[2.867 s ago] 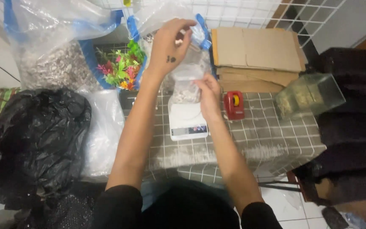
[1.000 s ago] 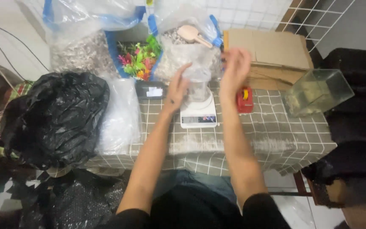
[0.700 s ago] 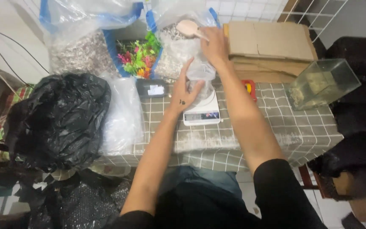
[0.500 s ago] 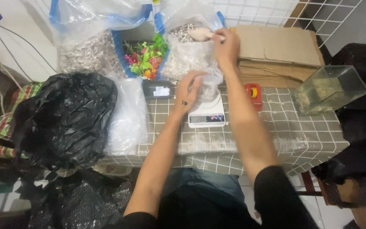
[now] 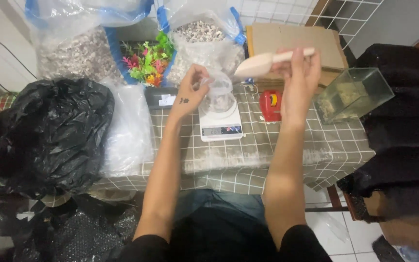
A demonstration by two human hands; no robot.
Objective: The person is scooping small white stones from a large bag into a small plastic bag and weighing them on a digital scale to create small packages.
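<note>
Nearest the person, both forearms reach forward over the near edge of a table (image 5: 287, 160) covered in a grey checked cloth. A large black plastic bag (image 5: 44, 136) bulges at the table's left edge, with a clear plastic bag (image 5: 129, 131) lying just beside it on the cloth. Toward the middle of the table sits a white kitchen scale (image 5: 220, 123), and on its platform stands a small clear bag (image 5: 220, 94) partly filled with pale gravel. The left hand (image 5: 190, 92) pinches the bag's open rim between thumb and fingers, holding it upright. Right of the scale lies a red tape measure (image 5: 270, 105), and nearer the right edge stands a tilted glass tank (image 5: 352, 94). The right hand (image 5: 299, 77) is raised above the table, fingers closed around the handle of a pale wooden scoop (image 5: 263, 62), whose bowl points left toward the small bag without touching it. Along the far edge stand a big gravel sack (image 5: 73, 53) on the left, colourful plastic plants (image 5: 146, 60), another gravel sack (image 5: 202, 41), and flat cardboard (image 5: 292, 41) behind the scoop.
</note>
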